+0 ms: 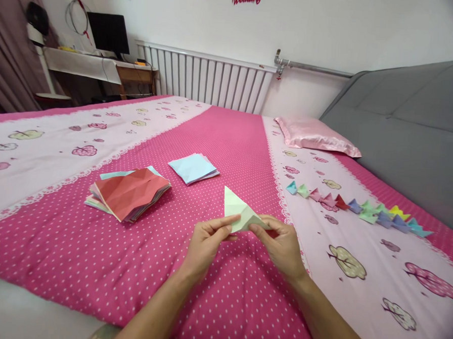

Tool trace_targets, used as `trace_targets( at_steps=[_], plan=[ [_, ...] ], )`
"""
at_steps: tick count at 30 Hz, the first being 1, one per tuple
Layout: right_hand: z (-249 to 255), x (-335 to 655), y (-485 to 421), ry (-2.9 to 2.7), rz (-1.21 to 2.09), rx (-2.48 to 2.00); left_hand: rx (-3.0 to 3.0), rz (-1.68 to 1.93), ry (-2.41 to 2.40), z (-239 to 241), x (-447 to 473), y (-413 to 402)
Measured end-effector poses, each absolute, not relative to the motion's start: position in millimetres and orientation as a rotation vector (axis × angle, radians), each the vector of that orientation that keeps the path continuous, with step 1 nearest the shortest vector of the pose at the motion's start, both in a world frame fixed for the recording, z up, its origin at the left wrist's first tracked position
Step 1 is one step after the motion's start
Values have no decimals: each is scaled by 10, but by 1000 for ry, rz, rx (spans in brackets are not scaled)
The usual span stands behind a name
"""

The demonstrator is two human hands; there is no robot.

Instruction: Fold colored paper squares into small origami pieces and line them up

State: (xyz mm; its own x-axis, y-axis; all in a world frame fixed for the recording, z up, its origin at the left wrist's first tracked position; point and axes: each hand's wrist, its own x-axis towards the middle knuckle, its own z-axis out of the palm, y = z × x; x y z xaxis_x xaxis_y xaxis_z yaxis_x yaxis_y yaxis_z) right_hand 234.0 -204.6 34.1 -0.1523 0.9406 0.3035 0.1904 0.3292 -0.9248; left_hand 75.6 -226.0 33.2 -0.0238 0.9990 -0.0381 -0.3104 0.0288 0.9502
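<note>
A pale green sheet of origami paper (235, 206), folded into a pointed shape, is held above the bed between both hands. My left hand (211, 237) pinches its lower left side between thumb and fingers. On the right side, my right hand (281, 242) grips the paper's other corner, thumb on the near face. The fingers behind the paper are partly hidden. Left of the hands lies a stack of creased coloured paper (132, 192) with a red sheet on top. Farther off is a smaller stack of light blue square paper (193, 168).
Several small folded paper boats (368, 211) in many colours stand in a row on the bed's right side. A pink pillow (317, 135) rests near the grey headboard (400, 108). A radiator (208, 77) and a desk with a monitor (109, 33) stand beyond the bed.
</note>
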Motion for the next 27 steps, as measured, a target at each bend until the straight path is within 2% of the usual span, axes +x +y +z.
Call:
trace_targets(
  at_steps=[19,27],
  plan=[
    [285,2248,-2159,-1401,918,-1136,926,1382,1085,205,803,-2236],
    [331,2234,-2169,-1231,1012,-1123,909,1374,1008,281,809,-2252]
  ],
)
